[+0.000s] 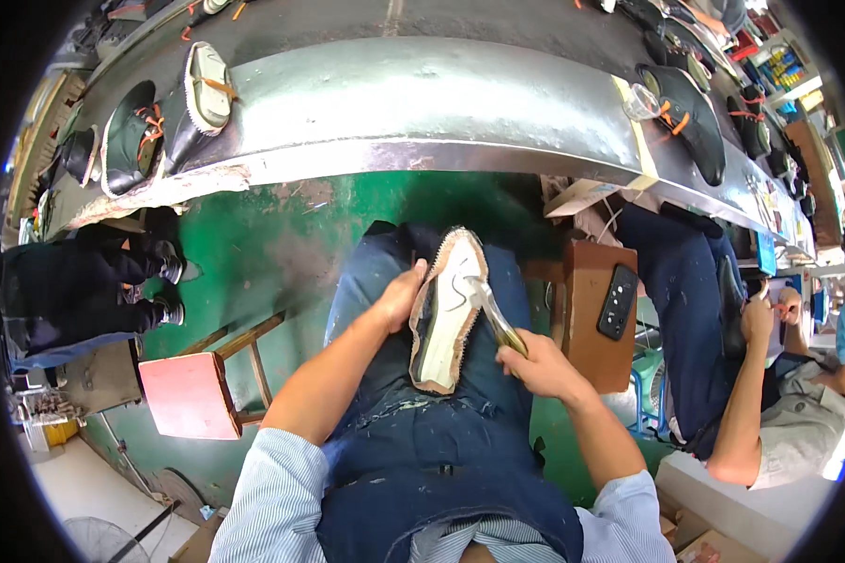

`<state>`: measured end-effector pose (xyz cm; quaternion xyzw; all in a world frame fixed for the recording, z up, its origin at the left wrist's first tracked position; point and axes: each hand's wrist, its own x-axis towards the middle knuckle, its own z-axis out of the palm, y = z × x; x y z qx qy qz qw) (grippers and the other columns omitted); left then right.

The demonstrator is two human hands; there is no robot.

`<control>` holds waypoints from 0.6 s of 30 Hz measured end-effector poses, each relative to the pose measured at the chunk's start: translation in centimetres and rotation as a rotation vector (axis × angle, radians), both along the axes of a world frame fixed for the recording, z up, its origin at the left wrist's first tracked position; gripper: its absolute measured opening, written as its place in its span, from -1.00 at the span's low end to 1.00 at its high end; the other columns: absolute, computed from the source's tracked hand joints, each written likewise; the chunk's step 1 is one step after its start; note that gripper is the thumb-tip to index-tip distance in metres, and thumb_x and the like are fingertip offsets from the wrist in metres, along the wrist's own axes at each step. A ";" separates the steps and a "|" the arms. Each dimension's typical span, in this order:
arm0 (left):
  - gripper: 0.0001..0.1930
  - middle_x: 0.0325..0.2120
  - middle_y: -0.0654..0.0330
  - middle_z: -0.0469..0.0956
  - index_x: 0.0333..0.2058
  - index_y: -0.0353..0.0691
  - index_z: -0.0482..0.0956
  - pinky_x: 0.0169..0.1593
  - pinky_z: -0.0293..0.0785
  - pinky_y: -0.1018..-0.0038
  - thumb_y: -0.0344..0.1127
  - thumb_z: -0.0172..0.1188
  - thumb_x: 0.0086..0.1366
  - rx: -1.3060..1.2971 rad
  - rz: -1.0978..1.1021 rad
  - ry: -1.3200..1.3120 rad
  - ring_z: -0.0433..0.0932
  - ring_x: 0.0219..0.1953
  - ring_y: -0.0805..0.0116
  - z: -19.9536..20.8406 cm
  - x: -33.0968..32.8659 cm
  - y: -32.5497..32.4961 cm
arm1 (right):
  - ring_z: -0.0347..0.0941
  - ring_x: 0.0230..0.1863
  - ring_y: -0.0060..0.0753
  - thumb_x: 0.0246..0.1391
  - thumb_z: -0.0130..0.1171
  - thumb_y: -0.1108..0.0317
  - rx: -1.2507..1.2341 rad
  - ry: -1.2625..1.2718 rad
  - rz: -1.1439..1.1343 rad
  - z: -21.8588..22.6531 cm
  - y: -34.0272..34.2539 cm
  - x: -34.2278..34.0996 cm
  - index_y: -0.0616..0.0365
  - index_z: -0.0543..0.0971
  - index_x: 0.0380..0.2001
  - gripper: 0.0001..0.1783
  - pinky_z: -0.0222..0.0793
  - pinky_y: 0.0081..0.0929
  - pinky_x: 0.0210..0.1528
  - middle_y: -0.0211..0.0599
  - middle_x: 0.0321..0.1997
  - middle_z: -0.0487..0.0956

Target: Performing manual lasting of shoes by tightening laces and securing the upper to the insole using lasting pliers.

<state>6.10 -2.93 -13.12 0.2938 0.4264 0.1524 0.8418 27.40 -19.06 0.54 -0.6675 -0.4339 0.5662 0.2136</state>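
The shoe (449, 324) lies sole-up on the lap (422, 446), its pleated rim seemingly folded in but the pale underside uncovered, so it looks unfinished. The left hand (404, 295) grips its side; the right hand (541, 364) is closed round a tool (503, 328).

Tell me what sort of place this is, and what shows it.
Likely a shoemaking or shoe-repair workshop: an upturned, unfinished shoe in the left hand, a hand tool in the right hand, and several dark shoes on a metal-topped bench.
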 end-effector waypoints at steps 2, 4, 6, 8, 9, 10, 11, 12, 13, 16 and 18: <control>-0.36 0.06 0.02 0.53 0.12 -0.34 0.44 0.20 0.35 0.34 0.16 -0.27 0.51 -0.092 0.079 0.016 0.50 0.06 0.25 -0.1 0.1 -1.2 | 0.42 -0.44 -0.57 0.23 0.08 0.24 0.085 -0.052 0.172 1.3 0.1 0.4 0.21 0.52 -0.17 -0.75 0.36 -0.50 -0.36 -0.37 -0.45 0.55; -0.37 0.04 0.05 0.53 0.12 -0.37 0.43 0.19 0.34 0.36 0.13 -0.27 0.52 -0.111 0.113 0.060 0.49 0.05 0.27 -0.1 -0.1 -1.9 | 0.44 -0.43 -0.50 0.21 0.10 0.25 -0.001 -0.055 0.240 3.6 1.9 0.4 0.22 0.51 -0.13 -0.72 0.38 -0.45 -0.33 -0.30 -0.44 0.55; -0.40 0.01 0.07 0.53 0.11 -0.36 0.44 0.19 0.32 0.39 0.07 -0.31 0.54 0.058 0.177 0.028 0.46 0.04 0.31 0.5 0.1 -3.1 | 0.54 -0.25 -0.13 0.20 0.09 0.25 -0.017 -0.129 0.391 5.1 3.6 0.1 0.23 0.51 -0.14 -0.72 0.41 -0.23 -0.15 -0.07 -0.36 0.57; -0.47 0.03 0.09 0.51 0.10 -0.35 0.44 0.25 0.24 0.43 -0.08 -0.41 0.57 0.265 0.197 0.061 0.40 0.09 0.33 4.5 0.9 -3.9 | 0.56 -0.21 -0.05 0.19 0.11 0.24 0.048 -0.175 0.462 5.2 5.4 0.4 0.26 0.50 -0.17 -0.71 0.43 -0.21 -0.13 0.02 -0.33 0.58; -0.48 0.04 0.08 0.50 0.11 -0.35 0.42 0.25 0.23 0.42 -0.10 -0.42 0.57 0.350 0.188 0.098 0.40 0.10 0.32 4.3 0.7 -4.2 | 0.57 -0.23 -0.05 0.19 0.11 0.23 -0.050 -0.260 0.551 6.0 6.6 0.1 0.29 0.49 -0.21 -0.70 0.44 -0.20 -0.15 0.04 -0.34 0.58; -0.49 0.05 0.08 0.49 0.12 -0.35 0.41 0.26 0.23 0.40 -0.12 -0.43 0.57 0.434 0.176 0.134 0.39 0.11 0.32 4.2 0.7 -4.3 | 0.58 -0.24 -0.04 0.19 0.11 0.23 -0.151 -0.347 0.636 6.6 7.9 0.0 0.32 0.49 -0.24 -0.69 0.45 -0.18 -0.17 0.06 -0.35 0.58; -0.48 0.06 0.00 0.47 0.17 -0.35 0.36 0.28 0.21 0.38 -0.10 -0.44 0.57 0.526 0.112 0.213 0.39 0.14 0.20 4.1 0.5 -4.4 | 0.57 -0.35 -0.17 0.20 0.12 0.20 -0.245 -0.361 0.679 6.9 9.1 0.1 0.34 0.51 -0.27 -0.67 0.47 -0.21 -0.27 -0.02 -0.39 0.59; -0.48 0.06 0.00 0.47 0.17 -0.35 0.36 0.28 0.21 0.38 -0.10 -0.44 0.57 0.521 0.114 0.211 0.39 0.14 0.20 3.8 0.2 -4.6 | 0.52 -0.44 -0.34 0.22 0.12 0.19 -0.427 -0.263 0.581 7.5 10.0 -0.1 0.31 0.54 -0.31 -0.67 0.44 -0.26 -0.38 -0.15 -0.42 0.59; -0.47 0.07 -0.05 0.45 0.20 -0.36 0.32 0.29 0.19 0.38 -0.08 -0.43 0.56 0.598 0.057 0.250 0.38 0.17 0.11 3.2 -0.1 -4.6 | 0.50 -0.43 -0.40 0.23 0.12 0.18 -0.468 -0.203 0.552 7.1 10.7 0.3 0.30 0.55 -0.31 -0.68 0.43 -0.30 -0.37 -0.19 -0.43 0.58; -0.41 0.15 -0.18 0.36 0.27 -0.39 0.22 0.35 0.10 0.38 -0.01 -0.39 0.54 0.699 0.021 0.344 0.28 0.26 -0.08 -0.5 -0.9 -5.9 | 0.53 -0.37 -0.35 0.23 0.10 0.20 -0.470 -0.134 0.577 7.6 12.0 0.0 0.27 0.58 -0.33 -0.70 0.44 -0.29 -0.31 -0.16 -0.42 0.59; -0.39 0.21 -0.18 0.30 0.29 -0.41 0.16 0.38 0.04 0.37 0.01 -0.38 0.54 0.631 0.100 0.260 0.23 0.31 -0.04 -1.0 -1.1 -6.5 | 0.57 -0.30 -0.13 0.23 0.08 0.21 -0.340 -0.372 0.720 8.1 11.9 -0.7 0.27 0.58 -0.31 -0.71 0.46 -0.22 -0.23 -0.02 -0.36 0.61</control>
